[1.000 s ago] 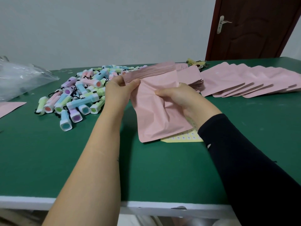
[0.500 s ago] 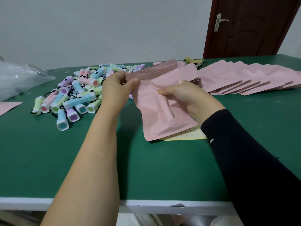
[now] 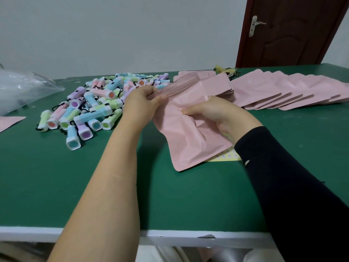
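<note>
Far to the left of the pink pouch (image 3: pixel 188 133) held in the hands, a crumpled clear plastic bag (image 3: pixel 24 89) lies at the back of the green bench (image 3: pixel 56 186), with the corner of another pink sheet (image 3: pixel 9 122) at the picture's edge in front of it. Nearer the pouch, still on its left, lies a loose heap of small pastel torches (image 3: pixel 94 106) in blue, green, pink and purple, with black cords and coloured round lenses. The left hand (image 3: pixel 141 103) is just beside that heap and pinches the pouch's upper left corner, thumb on the near face and fingers behind, at the darker strip along the pouch's mouth. The pouch hangs tilted and creased between the hands, over the middle of the bench; whether its lower edge touches the surface cannot be told. The right hand (image 3: pixel 213 114), its arm in a dark sleeve, grips the pouch's right side with curled fingers, the thumb pressing into the front and wrinkling it. Under the pouch's lower right corner a yellow sticker sheet (image 3: pixel 226 156) shows. Behind the pouch sits a stack of pink pouches (image 3: pixel 217 86), and to its right a fanned row of pouches (image 3: pixel 283 89) overlaps along the bench. Beyond that, a dark brown door (image 3: pixel 292 31) stands shut.
</note>
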Tool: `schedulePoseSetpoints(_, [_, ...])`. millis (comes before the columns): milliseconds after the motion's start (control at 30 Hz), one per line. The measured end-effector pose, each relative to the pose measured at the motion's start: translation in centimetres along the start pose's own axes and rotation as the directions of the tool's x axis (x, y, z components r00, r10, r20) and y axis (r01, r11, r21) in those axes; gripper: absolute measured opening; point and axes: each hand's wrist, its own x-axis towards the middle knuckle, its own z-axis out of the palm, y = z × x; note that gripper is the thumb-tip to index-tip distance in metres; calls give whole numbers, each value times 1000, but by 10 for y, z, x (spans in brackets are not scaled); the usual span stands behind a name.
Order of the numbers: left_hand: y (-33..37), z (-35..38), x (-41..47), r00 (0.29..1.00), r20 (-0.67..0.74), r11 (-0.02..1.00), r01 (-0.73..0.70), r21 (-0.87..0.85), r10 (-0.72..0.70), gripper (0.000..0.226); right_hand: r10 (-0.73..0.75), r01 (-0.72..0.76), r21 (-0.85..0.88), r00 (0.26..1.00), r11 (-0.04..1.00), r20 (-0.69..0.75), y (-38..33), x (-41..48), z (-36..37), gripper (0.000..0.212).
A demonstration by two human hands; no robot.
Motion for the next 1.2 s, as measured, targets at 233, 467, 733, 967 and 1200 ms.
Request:
schedulePoseSetpoints(233, [3, 3, -3, 1000, 7, 1000, -27, -12, 27, 5, 11, -11, 6, 999, 1000, 33, 0, -3, -1, 19])
schedulePoseSetpoints(467, [5, 6, -3, 999, 13, 997, -34, 75, 33, 6, 35, -32, -48, 998, 998, 61, 0, -4, 4, 27])
schedulePoseSetpoints(733, [7, 5, -3, 998, 39, 994, -48, 95, 44, 10, -42, 38, 53, 997, 998, 63, 4, -1, 0, 18])
schedulePoseSetpoints(967, [12, 9, -4, 992, 91, 990, -99, 98, 90, 11, -282, 310, 139, 940, 941, -192, 4, 5, 3, 6])
schedulePoseSetpoints(1200, [12, 8, -3, 990, 104, 991, -103, 81, 95, 13, -337, 360, 73, 916, 930, -217, 3, 6, 4, 8])
